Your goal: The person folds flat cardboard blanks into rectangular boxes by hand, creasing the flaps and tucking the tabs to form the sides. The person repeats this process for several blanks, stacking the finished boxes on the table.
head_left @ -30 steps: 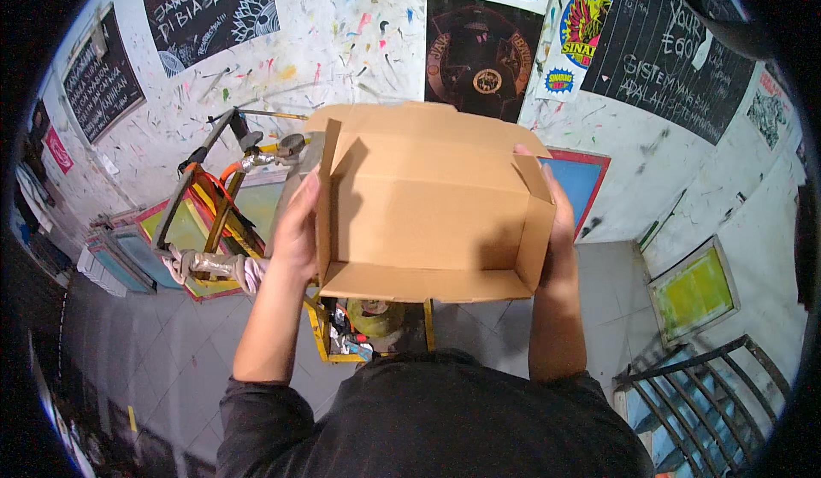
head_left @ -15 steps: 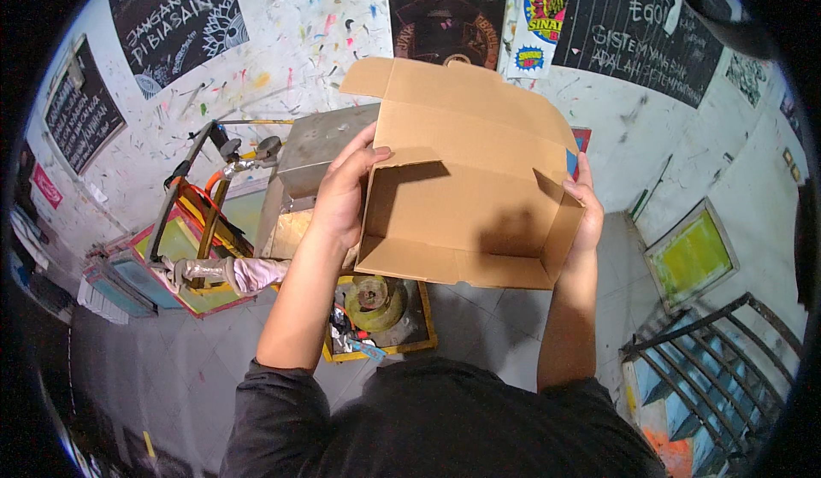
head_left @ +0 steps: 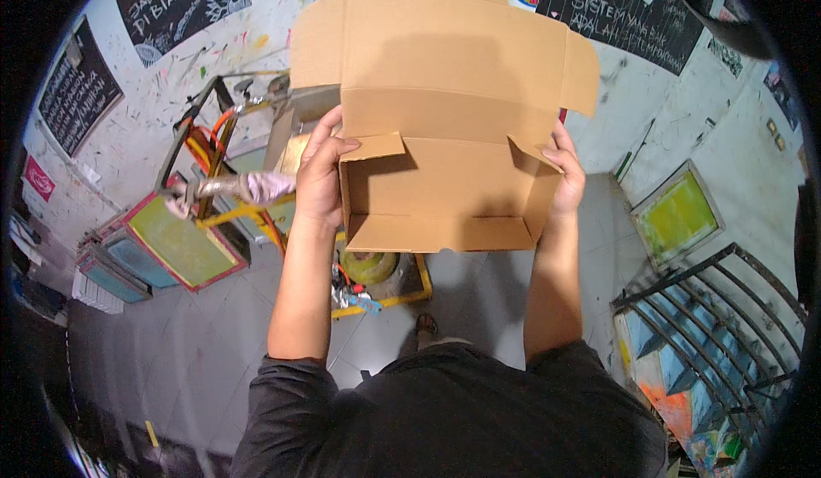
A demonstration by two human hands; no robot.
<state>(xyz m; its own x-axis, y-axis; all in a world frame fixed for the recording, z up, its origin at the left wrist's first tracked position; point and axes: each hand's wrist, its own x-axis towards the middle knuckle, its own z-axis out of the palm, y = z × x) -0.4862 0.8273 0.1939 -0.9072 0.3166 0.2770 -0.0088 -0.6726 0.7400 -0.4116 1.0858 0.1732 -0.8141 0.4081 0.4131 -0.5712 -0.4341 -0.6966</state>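
Observation:
Held up before me is a brown cardboard box (head_left: 445, 174), its lid (head_left: 453, 59) swung up and back with the side flaps spread out. Its inside faces me and holds only shadows. My left hand (head_left: 320, 170) is closed on the box's left wall, the thumb lying over a small corner flap. On the opposite wall my right hand (head_left: 566, 170) grips in the same way, its thumb by the right corner flap. Most of the fingers are hidden behind the cardboard.
A yellow-framed cart (head_left: 385, 301) with a green gas cylinder (head_left: 369, 266) stands beyond the box. Framed screens (head_left: 184, 239) lean at the left. On the right are a black metal railing (head_left: 710, 324) and a yellow-green screen (head_left: 680, 221) against the wall.
The box has moved left and is more level. Its lid has opened out further, showing both side flaps and the front tab. Both hands keep their hold.

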